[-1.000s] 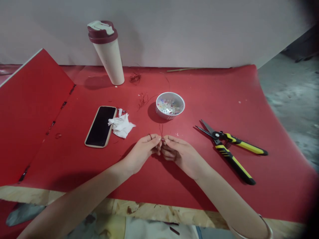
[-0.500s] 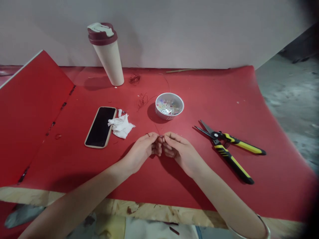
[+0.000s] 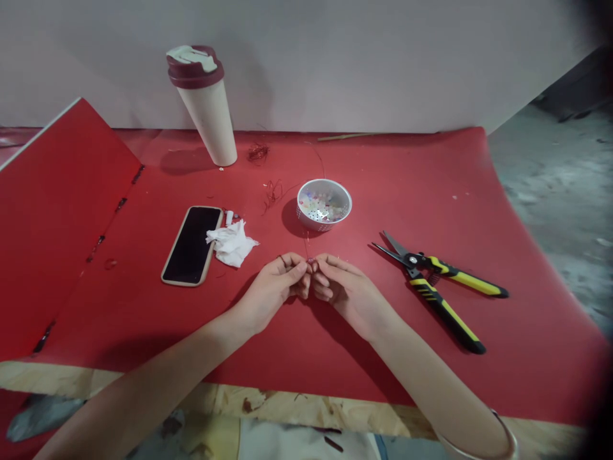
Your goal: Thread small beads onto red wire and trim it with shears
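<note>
My left hand [image 3: 274,289] and my right hand [image 3: 357,300] meet at the middle, just in front of a small perforated bowl [image 3: 324,225] of pale, mixed beads [image 3: 322,203]. Between their fingertips is a tiny reddish-purple bead [image 3: 311,260], pinched from both sides. A thin reddish thread [image 3: 306,244] sticks up from the same spot toward the bowl. The fingers cover most of the bead, so I cannot tell how the thread runs through it. Both hands are closed, with the other fingers curled beneath.
Yellow-and-black shears [image 3: 431,281] lie with blades apart on the right of the red-covered table [image 3: 268,351]. To the left are a phone [image 3: 186,249] and crumpled tissue [image 3: 232,243]. A lidded cup [image 3: 211,115] stands behind, beside tangled red thread [image 3: 258,152].
The thread above my fingertips now stands more upright, and my left thumb and fingers have shifted slightly around the bead. The view has moved a little; objects on the table stay put.
</note>
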The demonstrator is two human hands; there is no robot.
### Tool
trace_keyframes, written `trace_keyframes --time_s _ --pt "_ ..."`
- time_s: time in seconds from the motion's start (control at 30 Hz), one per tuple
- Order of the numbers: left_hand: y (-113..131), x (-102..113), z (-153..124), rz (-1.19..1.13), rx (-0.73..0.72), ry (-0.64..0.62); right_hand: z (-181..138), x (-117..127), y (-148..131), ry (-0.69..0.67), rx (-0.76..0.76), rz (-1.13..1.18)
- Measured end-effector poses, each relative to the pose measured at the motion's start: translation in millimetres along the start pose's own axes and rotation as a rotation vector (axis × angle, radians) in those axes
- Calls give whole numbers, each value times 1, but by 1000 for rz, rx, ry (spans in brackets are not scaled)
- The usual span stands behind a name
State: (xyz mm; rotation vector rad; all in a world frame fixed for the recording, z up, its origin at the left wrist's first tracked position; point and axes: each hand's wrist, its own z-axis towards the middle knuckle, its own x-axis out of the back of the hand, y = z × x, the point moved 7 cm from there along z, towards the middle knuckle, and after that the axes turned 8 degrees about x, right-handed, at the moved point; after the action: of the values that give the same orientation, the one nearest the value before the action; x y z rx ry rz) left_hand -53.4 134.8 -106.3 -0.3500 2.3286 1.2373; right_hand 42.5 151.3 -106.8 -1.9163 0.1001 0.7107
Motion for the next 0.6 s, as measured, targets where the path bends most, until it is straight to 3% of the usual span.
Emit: trace_keyframes --time_s 0.6 --pt "1 -1 3 -76 -59 -90 -3 -10 -3 -110 73 -95"
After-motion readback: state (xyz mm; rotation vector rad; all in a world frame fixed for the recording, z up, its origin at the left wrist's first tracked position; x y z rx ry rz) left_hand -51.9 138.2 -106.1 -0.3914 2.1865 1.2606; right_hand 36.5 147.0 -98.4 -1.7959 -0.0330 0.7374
